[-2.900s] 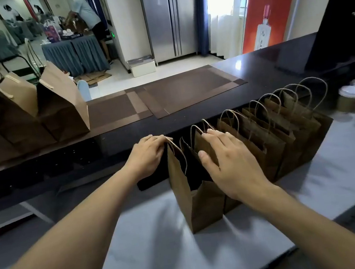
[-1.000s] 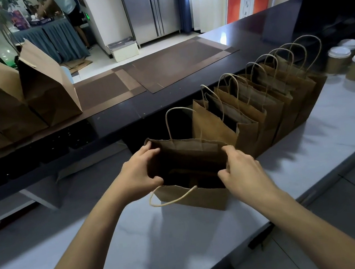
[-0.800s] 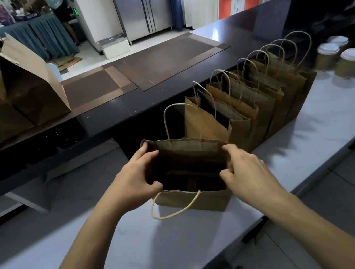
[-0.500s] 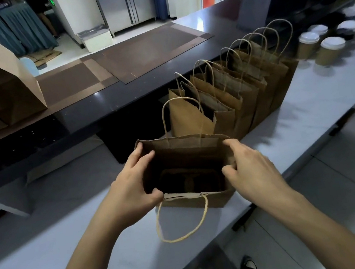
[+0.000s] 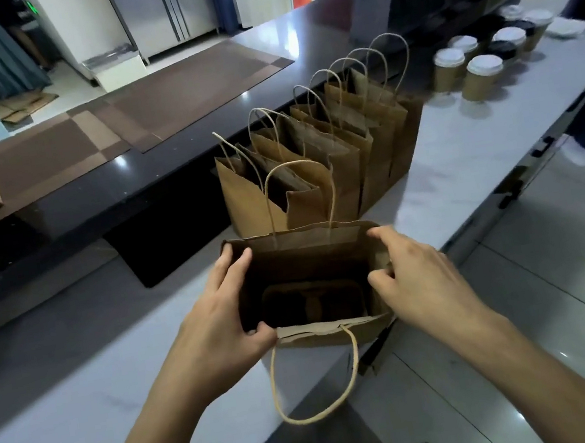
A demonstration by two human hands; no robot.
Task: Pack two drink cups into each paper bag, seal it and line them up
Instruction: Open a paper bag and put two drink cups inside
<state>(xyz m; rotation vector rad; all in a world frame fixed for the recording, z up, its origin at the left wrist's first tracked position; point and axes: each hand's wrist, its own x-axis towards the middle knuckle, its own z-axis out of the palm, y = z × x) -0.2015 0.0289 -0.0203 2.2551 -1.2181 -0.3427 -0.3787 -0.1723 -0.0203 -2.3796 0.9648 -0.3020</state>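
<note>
Brown kraft-paper bag [image 5: 321, 339] with twisted paper-cord handles, open-mouthed, upright on pale marble-look counter [image 5: 86, 426] near its front edge. Left hand [image 5: 215, 325] curled on left side wall of mouth: thumb hooked over near rim, fingers laid along the wall's top edge. Right hand [image 5: 413, 278] likewise on right wall, fingers bent inward over the edge, pinching paper. Mouth spread to a rectangle between both hands — no cups inside; dark moulded two-well cup carrier [image 5: 313, 300] visible at bottom.

Near handle flopped over front face, far handle upright.

Just behind: row of matching brown handled paper bags [image 5: 329, 146], upright, packed side to side, running toward right rear. Beyond row's far end, well apart from hands: cluster of tan paper drink cups with white lids [image 5: 482, 76], a few with dark lids. Raised black glossy ledge [image 5: 70, 206] along counter's back, brown woven placemats [image 5: 185, 89] on it.

Handling judgement: empty bag light, thin-walled, creases easily, likely to tip or collapse if released carelessly — best held at folded rim or by both cord handles. Cups probably full: grip by sleeve, keep upright, seat in carrier wells.
</note>
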